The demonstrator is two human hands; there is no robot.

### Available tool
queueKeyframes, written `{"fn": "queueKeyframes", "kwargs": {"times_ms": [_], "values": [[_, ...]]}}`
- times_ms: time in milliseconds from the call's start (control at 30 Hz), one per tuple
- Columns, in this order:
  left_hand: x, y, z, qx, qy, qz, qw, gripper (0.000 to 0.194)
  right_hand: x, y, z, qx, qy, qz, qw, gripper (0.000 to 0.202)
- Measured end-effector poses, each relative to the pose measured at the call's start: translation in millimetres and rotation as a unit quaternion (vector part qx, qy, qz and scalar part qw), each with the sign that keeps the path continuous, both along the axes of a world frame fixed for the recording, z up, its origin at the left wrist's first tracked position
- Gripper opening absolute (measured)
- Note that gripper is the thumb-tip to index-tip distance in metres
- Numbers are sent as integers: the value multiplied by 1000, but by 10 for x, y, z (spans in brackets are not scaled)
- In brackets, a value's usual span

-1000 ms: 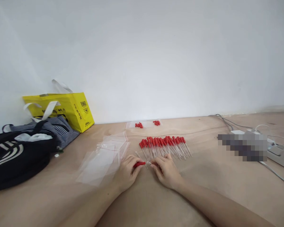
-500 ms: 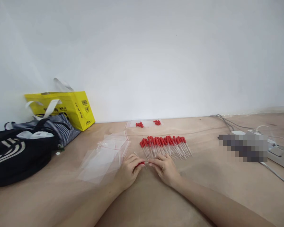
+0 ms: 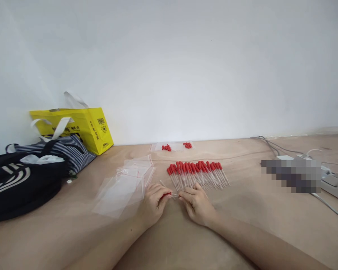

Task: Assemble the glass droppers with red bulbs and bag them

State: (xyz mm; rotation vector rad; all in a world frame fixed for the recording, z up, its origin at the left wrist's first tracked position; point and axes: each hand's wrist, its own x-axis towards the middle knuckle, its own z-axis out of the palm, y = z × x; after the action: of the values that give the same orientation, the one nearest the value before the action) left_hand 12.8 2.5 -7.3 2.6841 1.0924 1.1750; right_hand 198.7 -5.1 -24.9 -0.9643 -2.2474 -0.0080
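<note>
Red-capped tubes (image 3: 199, 165) fanned at 1 o'clock; plastic bags (image 3: 124, 189), 10 o'clock; power strip (image 3: 334, 187), 3 o'clock. Left hand (image 3: 153, 204) pinches a half-hidden red cap (image 3: 166, 194), right hand (image 3: 198, 204) a clear tube (image 3: 175, 195).

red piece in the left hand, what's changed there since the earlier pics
The red piece now shows less past the left hand; clear tubes bridge the earlier gap between it and the right hand. Both hands keep their hold. The red-topped droppers and clear bags stayed put.
</note>
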Motion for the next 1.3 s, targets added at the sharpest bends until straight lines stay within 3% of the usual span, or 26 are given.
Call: {"fn": "queueKeyframes", "kwargs": {"times_ms": [167,433,600,700,767,900,1100,1200,1300], "values": [[4,-23,4,6,23,-37,999,16,-3,12,-8,30,-18,25,999,22],[25,-31,31,-16,39,-35,999,18,-76,59,-26,30,-11,46,998,23],[19,10,46,-67,18,-12,997,17,-68,83,-2,-17,8,37,999,24],[-23,59,54,-129,-52,11,990,13,-22,106,18,-51,34,29,998,23],[-43,90,48,-202,-147,37,967,14,1,113,23,-59,52,12,997,24],[1,110,22,-329,-336,32,882,30,-25,74,30,-56,62,-39,996,26],[129,39,88,-430,-449,0,783,37,-122,-9,77,-65,36,-36,997,28],[68,119,186,-441,-454,34,774,31,-155,-22,110,-80,39,-42,995,20],[-39,330,251,-456,-396,127,787,21,-205,-13,132,-101,40,-87,990,25]]}}
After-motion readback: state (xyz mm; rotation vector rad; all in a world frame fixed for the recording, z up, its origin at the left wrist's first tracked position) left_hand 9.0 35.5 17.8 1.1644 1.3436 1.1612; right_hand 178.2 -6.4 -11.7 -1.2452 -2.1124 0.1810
